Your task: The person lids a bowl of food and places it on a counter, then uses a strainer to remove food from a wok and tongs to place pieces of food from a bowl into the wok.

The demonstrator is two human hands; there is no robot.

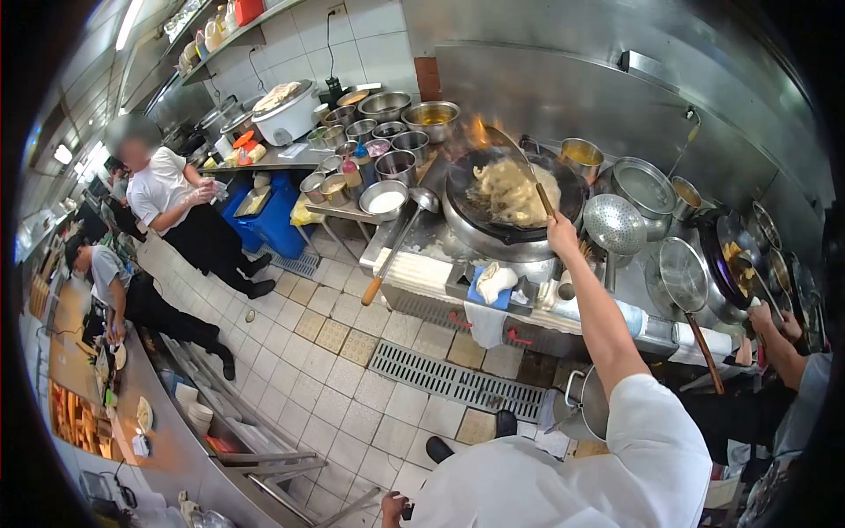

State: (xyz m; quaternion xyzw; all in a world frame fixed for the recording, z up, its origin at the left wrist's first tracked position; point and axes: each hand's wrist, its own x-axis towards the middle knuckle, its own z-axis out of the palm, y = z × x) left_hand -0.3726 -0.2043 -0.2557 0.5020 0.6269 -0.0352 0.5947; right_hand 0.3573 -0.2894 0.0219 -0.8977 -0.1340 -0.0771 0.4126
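My right hand (562,236) reaches forward on a white-sleeved arm and is shut on the wooden handle of a wok spatula (528,172). The spatula's blade lies in a black wok (471,216) on the steel stove, amid a heap of pale fried food (510,189). Flames (480,132) lick up behind the wok's far rim. My left hand (393,508) hangs low by my hip at the bottom edge. It may hold something small and dark, but I cannot tell.
A long ladle (396,242) rests left of the wok, below several steel seasoning bowls (387,132). A perforated skimmer (614,224) and a second wok (731,264), tended by another person's hands (770,321), are to the right. Two people (176,207) work at left. A floor drain (453,378) runs along the stove.
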